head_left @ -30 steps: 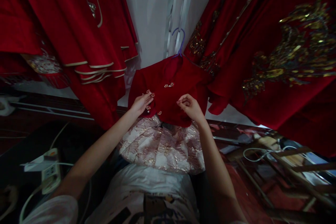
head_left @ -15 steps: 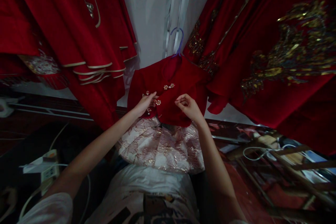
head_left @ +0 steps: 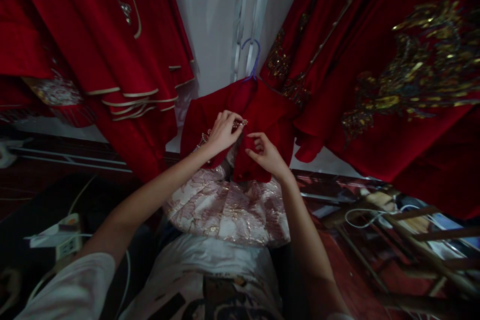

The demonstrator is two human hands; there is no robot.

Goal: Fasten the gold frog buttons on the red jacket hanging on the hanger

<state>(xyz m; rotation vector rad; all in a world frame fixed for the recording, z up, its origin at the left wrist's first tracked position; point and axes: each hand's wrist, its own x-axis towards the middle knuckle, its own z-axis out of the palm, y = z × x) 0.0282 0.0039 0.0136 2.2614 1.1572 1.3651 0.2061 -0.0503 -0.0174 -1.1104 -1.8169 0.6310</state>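
Note:
A small red jacket (head_left: 275,110) hangs on a purple hanger (head_left: 256,52) in front of me, its lower front parted. My left hand (head_left: 225,131) has its fingertips closed on the beaded flower button (head_left: 241,123) at the upper front edge, partly covering it. Just to its right, my right hand (head_left: 265,154) is over the other front panel, thumb and forefinger apart, with nothing visible between them. Below the jacket spreads a pale pink and gold brocade skirt (head_left: 225,215). More beaded fastenings (head_left: 205,136) show left of my left wrist.
Red garments with pale piping (head_left: 123,60) hang at left. A red garment with gold sequins (head_left: 408,75) hangs at right. A power strip (head_left: 67,245) with white cords lies lower left. A wooden frame (head_left: 397,245) with a white cable stands lower right.
My left hand has left the lower flower button and moved up and right to the upper one. My right hand has shifted slightly left, its fingers spreading. The jacket's lower front has parted wider.

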